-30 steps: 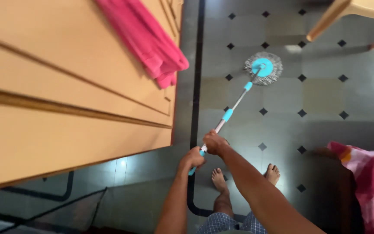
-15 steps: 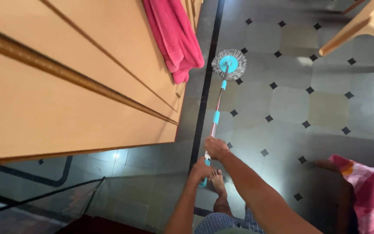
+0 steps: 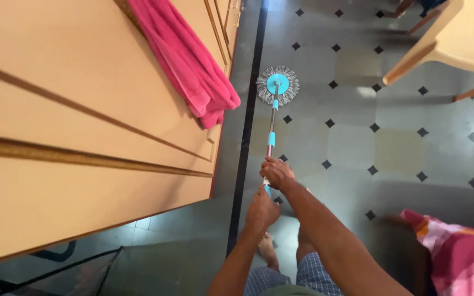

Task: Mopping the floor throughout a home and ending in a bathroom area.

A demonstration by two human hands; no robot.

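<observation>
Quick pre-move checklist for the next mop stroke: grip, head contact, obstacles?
1. Both hands on the mop handle: ok. Right hand is higher on it, left hand below.
2. Mop head on the floor: looks flat on the tiles, ok.
3. Clearance to the pink towel hanging on the cabinet: head is apart from it, to its right, ok.
4. Chair leg at upper right: apart from the head, ok.
5. Bare feet behind the hands, away from the head: ok.
6. Floor wet or dry: cannot tell.
</observation>
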